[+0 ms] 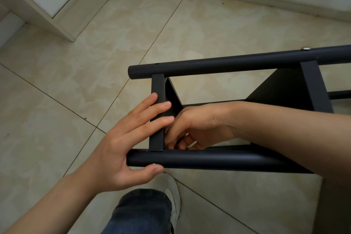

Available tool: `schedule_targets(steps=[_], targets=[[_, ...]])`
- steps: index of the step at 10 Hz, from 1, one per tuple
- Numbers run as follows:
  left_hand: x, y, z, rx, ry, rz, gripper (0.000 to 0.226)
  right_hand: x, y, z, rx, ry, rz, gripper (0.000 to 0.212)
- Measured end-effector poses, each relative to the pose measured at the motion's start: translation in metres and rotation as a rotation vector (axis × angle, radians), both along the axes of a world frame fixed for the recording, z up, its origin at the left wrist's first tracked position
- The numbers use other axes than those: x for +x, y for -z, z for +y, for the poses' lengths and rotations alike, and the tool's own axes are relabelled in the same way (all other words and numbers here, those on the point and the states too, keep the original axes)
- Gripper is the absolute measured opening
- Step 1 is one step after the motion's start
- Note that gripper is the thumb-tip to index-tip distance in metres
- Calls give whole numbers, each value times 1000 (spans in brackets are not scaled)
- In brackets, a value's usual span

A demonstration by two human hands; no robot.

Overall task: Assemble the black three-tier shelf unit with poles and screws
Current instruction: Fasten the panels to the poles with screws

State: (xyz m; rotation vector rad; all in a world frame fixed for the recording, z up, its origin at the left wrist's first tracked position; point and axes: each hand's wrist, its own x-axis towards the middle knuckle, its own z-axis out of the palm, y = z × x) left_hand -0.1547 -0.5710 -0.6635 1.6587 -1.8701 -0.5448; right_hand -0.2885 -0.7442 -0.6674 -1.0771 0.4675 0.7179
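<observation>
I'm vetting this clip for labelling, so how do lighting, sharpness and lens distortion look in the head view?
Head view: soft, even light with no hard shadows; a faint sheen along the near pole; no motion blur; wide-angle bending slightly bows the tile joints toward the edges; the right hand curls into shade beside the black shelf, so what it holds is unclear.

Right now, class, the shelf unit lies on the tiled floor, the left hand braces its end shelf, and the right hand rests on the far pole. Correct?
No. In the head view the right hand reaches inside the shelf unit, by the near pole, not the far pole. The rest holds.
</observation>
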Motion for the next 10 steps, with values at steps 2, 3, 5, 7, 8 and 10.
schedule_targets(steps=[2, 3, 5, 7, 8, 10], targets=[[0, 0, 0, -9, 1, 3, 67, 0, 0, 1, -135, -13, -37, 22], [-1, 0, -1, -7, -2, 6, 67, 0, 0, 1, -155, -23, -41, 18], [-1, 0, -1, -4, -2, 7, 67, 1, -1, 2, -80, 3, -48, 25], [-1, 0, -1, -8, -3, 8, 67, 0, -2, 1, -164, 0, -93, 30], [0, 1, -1, -9, -3, 6, 67, 1, -2, 2, -172, -6, -94, 27], [0, 1, -1, -13, -2, 5, 66, 1, -3, 3, -171, -4, -82, 26]])
